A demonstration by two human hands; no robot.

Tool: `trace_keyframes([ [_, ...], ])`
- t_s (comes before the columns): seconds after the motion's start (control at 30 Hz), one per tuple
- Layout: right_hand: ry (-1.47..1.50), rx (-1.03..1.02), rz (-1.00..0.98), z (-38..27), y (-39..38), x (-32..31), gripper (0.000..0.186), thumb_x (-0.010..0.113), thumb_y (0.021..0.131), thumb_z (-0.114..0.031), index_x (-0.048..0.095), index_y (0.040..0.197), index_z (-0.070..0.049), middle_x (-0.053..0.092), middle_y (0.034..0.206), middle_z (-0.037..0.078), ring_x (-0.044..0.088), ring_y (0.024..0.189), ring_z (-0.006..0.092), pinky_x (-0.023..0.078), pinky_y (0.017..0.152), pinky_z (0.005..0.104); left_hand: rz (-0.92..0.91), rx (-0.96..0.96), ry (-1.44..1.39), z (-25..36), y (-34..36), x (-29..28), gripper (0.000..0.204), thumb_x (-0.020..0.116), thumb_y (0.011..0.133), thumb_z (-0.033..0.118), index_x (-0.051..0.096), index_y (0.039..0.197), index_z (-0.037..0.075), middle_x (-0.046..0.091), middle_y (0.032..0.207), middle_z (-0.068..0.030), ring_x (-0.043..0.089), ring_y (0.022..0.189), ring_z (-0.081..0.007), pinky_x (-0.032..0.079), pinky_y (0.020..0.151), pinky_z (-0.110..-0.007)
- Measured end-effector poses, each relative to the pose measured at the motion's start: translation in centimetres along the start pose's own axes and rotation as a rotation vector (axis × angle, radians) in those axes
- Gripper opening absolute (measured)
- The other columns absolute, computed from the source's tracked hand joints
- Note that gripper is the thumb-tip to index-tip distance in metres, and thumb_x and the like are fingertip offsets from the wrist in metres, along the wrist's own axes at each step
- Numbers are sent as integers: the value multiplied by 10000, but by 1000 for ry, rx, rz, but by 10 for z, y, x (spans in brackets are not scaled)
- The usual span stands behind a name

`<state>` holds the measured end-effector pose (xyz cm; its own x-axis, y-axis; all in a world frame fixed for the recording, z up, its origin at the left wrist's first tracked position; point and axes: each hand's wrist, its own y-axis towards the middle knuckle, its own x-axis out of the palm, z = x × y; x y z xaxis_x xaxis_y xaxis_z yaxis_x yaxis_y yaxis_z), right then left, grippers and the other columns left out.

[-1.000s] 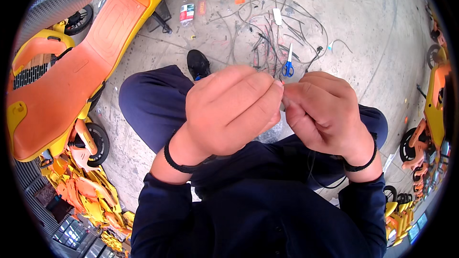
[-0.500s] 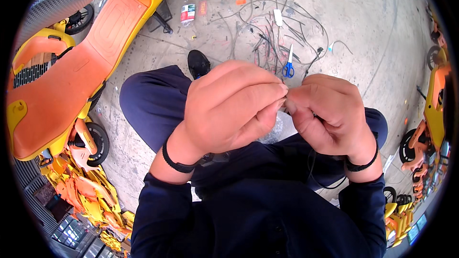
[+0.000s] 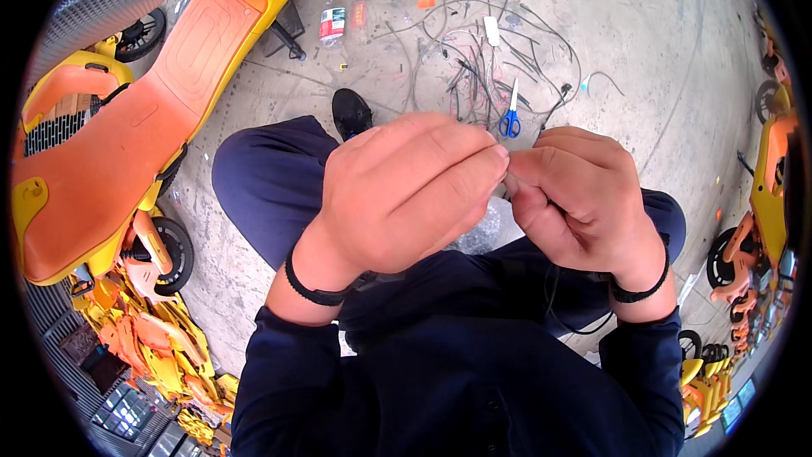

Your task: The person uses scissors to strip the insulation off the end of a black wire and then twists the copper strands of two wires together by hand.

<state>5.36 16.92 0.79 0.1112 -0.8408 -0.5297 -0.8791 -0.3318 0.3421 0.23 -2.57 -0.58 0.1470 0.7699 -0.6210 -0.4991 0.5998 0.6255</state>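
Above my lap, my left hand and my right hand meet fingertip to fingertip. Both are closed in a pinch. Whatever sits between the fingertips is hidden or too small to name. A thin black cable comes out from beneath my right hand and loops across my lap. Behind the hands, a clear plastic bag lies between my legs, partly covered. Blue-handled scissors rest on the floor just beyond the fingertips, blades pointing away.
Cut cables and wires lie tangled on the floor ahead, with a white tag among them. A plastic bottle is farther left. An orange and yellow scooter body fills the left side; more yellow vehicles line the right.
The left fingers have curled in, with the lower ones now tucked out of sight. My right hand has shifted very slightly; the fingertips still meet.
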Motion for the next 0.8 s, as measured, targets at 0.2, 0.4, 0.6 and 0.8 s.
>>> trace_keyframes([
  [0.2, -27, -4, -12, 0, 0, 1, 162, 644, 697, -14, 609, 856, -17, 542, 658, 96, 558, 570, 283, 455, 523, 351, 10, 4, 11, 0, -1, 0, 217, 697, 661, -18, 655, 868, 32, 666, 851, -97, 644, 708, -247, 523, 620, -306],
  [0.4, -1, -33, 8, 2, 0, 4, 187, 653, 687, -3, 612, 870, -1, 542, 653, 100, 554, 555, 286, 449, 506, 351, 136, -64, -5, 4, -4, 10, 163, 683, 682, -24, 628, 824, 34, 651, 791, -92, 625, 663, -233, 509, 601, -294],
  [0.6, 22, -50, 19, 1, 1, 3, 217, 647, 678, 19, 617, 893, 11, 540, 650, 97, 553, 550, 277, 446, 499, 340, 184, -193, -93, 11, -5, 14, 126, 657, 718, -27, 621, 833, 9, 649, 779, -105, 614, 663, -199, 485, 588, -263],
  [0.8, 33, -35, 19, 0, 2, 3, 236, 634, 667, 46, 623, 897, -2, 559, 664, 93, 554, 553, 270, 451, 507, 330, 231, -244, -153, 11, -7, 16, 122, 649, 723, -25, 622, 835, 12, 647, 778, -100, 609, 667, -182, 477, 592, -252],
])
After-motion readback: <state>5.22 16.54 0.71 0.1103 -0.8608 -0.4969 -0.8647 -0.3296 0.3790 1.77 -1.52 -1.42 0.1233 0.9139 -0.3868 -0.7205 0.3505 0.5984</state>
